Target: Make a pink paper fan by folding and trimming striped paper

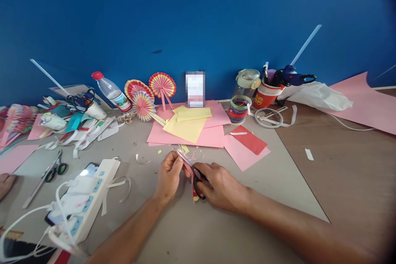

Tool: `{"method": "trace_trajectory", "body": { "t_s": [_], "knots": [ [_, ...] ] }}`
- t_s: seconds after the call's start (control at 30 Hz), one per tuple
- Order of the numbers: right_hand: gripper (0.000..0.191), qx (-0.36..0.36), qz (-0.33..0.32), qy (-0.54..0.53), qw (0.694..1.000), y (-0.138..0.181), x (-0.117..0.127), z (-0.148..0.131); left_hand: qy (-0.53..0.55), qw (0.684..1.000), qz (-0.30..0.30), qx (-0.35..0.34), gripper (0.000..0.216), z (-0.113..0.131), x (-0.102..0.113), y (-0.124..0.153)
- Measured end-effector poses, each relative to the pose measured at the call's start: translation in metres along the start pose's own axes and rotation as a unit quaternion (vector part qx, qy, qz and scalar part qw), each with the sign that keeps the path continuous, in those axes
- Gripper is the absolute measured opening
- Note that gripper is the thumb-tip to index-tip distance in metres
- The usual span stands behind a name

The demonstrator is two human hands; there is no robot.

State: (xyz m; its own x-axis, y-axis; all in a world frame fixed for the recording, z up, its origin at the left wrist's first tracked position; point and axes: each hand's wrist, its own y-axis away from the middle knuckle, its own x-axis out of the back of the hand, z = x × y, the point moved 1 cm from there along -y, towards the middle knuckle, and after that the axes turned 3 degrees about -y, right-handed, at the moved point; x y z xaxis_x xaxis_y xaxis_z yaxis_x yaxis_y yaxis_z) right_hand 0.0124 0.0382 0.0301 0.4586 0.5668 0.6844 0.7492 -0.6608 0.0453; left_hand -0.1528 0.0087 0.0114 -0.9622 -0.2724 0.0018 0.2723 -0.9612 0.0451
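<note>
My left hand [168, 175] is closed, pinching a folded strip of pink, red and yellow paper [194, 196] between thumb and fingers. In my right hand [221, 185] is a pair of scissors with black handles [201, 193], my fingers wrapped through the loops. The scissor blades point up and left along the paper, close to my left thumb. Whether the blades are apart is too small to tell. Small yellow and pink paper scraps [185, 149] lie just beyond my fingertips. Part of the folded paper is hidden behind my hands.
Pink sheets [201, 137] with yellow paper [185, 130] lie ahead, near paper fans [162, 85] and a bottle [113, 94]. At left are a power strip [93, 200], other scissors [55, 170] and another person's hand [5, 185]. A red cup [265, 95] stands right.
</note>
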Motion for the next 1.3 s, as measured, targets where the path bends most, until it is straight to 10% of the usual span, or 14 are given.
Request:
{"method": "trace_trajectory", "body": {
  "t_s": [1.3],
  "knots": [
    [0.022,0.008,0.019,-0.085,0.996,-0.0013,0.0045,0.0033,-0.031,0.999,-0.031,0.007,0.030,0.0029,-0.0028,0.0017]
  ]
}}
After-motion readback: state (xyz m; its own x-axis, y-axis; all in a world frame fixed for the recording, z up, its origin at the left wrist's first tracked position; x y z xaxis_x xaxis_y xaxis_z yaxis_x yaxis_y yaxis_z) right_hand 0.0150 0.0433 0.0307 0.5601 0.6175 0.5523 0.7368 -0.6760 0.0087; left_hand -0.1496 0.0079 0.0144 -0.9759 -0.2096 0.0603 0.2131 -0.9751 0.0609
